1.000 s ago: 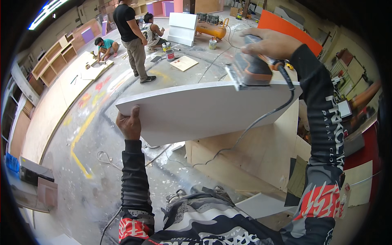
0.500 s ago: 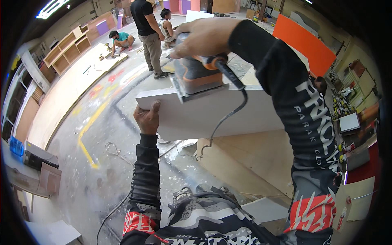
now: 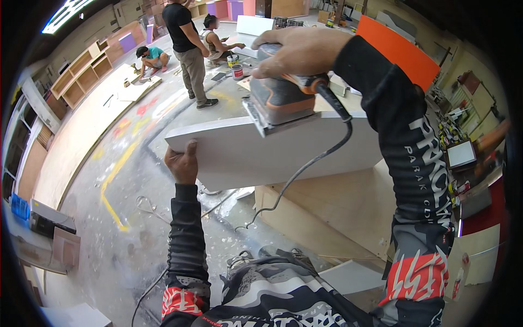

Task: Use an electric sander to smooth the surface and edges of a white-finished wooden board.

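In my right hand is an orange and dark grey electric sander, gripped from above. Its flat pad rests on the upper edge of a white panel, which stands on its long side. A dark power cord droops from the sander's back across the panel's face. My left hand grasps the panel's left end, thumb on the near face and the other fingers mostly hidden behind it. Below the panel is a pale wooden box-like piece.
Three people are further off: one standing, one crouching by a long plywood sheet, one squatting near paint cans. An orange board leans at the back right. A cord trails over the floor at left.
The sander has slid right along the panel's top edge with my right hand. In the picture, my left hand and the panel's left end sit further left and slightly lower.
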Motion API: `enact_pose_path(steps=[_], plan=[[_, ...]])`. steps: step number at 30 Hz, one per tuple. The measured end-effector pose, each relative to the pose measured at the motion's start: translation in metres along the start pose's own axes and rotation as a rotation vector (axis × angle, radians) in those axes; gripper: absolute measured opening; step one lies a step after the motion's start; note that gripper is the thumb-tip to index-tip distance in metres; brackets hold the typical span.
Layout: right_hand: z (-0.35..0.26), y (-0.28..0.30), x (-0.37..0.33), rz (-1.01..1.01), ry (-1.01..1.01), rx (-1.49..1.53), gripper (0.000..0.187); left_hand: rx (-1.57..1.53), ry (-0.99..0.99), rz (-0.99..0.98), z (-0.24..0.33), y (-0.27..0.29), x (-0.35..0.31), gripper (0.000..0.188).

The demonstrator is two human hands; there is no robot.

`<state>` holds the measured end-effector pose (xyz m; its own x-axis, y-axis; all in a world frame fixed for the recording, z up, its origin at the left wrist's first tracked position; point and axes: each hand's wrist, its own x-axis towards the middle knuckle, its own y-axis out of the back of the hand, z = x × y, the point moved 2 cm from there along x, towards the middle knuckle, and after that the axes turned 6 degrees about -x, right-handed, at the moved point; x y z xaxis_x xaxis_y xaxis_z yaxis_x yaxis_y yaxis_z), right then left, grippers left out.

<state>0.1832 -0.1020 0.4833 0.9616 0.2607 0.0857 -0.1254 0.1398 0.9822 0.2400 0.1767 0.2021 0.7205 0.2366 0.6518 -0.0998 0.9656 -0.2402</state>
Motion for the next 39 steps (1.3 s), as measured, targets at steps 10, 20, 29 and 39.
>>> enact_pose_path(steps=[10, 20, 29, 39], plan=[[0.107, -0.041, -0.057, 0.046, -0.176, -0.117, 0.075, 0.069, -0.021, -0.010, -0.029, 0.019, 0.002, 0.034], [0.218, -0.070, -0.122, 0.050, -0.406, 0.048, 0.068, 0.147, -0.045, 0.004, -0.039, 0.031, -0.001, 0.041], [0.271, -0.089, -0.149, 0.002, -0.561, 0.083, 0.071, 0.151, -0.054, 0.022, -0.050, 0.040, -0.008, 0.039], [0.160, -0.058, -0.087, 0.100, -0.179, 0.022, 0.064, 0.130, -0.062, 0.009, -0.037, 0.034, 0.004, 0.034]])
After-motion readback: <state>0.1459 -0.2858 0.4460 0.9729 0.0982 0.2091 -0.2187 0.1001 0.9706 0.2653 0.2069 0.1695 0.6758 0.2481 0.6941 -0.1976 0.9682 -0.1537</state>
